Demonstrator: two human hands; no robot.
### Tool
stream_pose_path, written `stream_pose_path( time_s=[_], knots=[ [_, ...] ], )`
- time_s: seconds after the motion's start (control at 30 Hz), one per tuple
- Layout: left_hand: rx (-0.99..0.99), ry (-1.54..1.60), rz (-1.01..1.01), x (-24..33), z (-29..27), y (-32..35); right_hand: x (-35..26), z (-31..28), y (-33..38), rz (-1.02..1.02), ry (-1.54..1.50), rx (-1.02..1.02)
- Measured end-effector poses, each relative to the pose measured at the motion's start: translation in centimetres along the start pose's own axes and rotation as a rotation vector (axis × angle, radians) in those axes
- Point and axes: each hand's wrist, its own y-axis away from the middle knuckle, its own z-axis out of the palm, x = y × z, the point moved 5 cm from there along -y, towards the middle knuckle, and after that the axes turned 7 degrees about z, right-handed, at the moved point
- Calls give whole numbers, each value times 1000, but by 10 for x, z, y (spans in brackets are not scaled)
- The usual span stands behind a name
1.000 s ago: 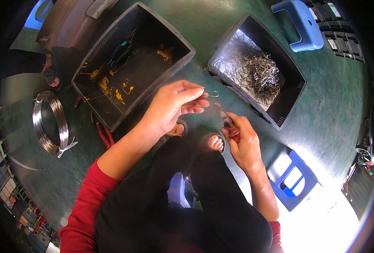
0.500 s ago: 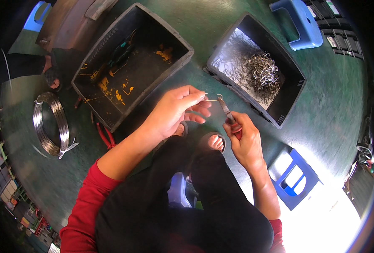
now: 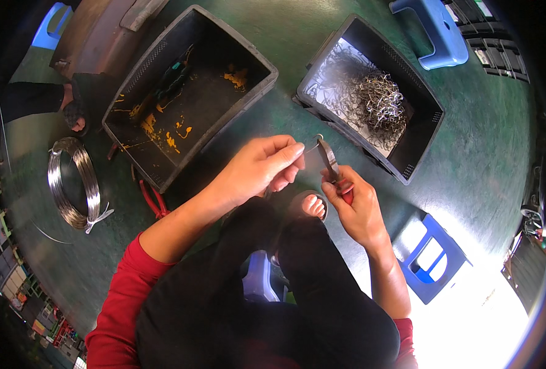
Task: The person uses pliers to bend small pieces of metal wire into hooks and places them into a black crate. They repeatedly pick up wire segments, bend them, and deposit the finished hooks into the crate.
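Note:
My left hand (image 3: 262,167) pinches a short, thin piece of wire (image 3: 312,147) between thumb and fingertips. The wire's far end curls into a small hook at the jaws of a pair of pliers (image 3: 329,158). Wrapped round the red handles of those pliers is my right hand (image 3: 362,212); whether the jaws grip the wire firmly is too small to tell. Both hands are held above the floor, over my feet, between two black crates.
Bent wire hooks (image 3: 380,104) heap in the right crate (image 3: 425,144). The left crate (image 3: 262,86) has orange stains. A wire coil (image 3: 93,184) and a red-handled tool (image 3: 153,200) lie left. Blue stools (image 3: 436,31) stand about; another person's foot (image 3: 75,115) shows left.
The fingers of my left hand have curled in more. The wire has tilted, its hooked end now higher at the jaws, and the pliers have turned slightly.

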Motion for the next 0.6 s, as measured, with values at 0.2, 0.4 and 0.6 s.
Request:
stream_pose_path(
  time_s=[0.2,0.4,0.6],
  knots=[
    [-72,70,18,1,-8,-7,0,1,1,52,-106,-117],
    [-67,246,-47,-5,-7,-5,-4,1,1,-33,25,9],
    [21,334,-38,-11,1,-2,-1,5,0,-113,100,195]
  ],
)
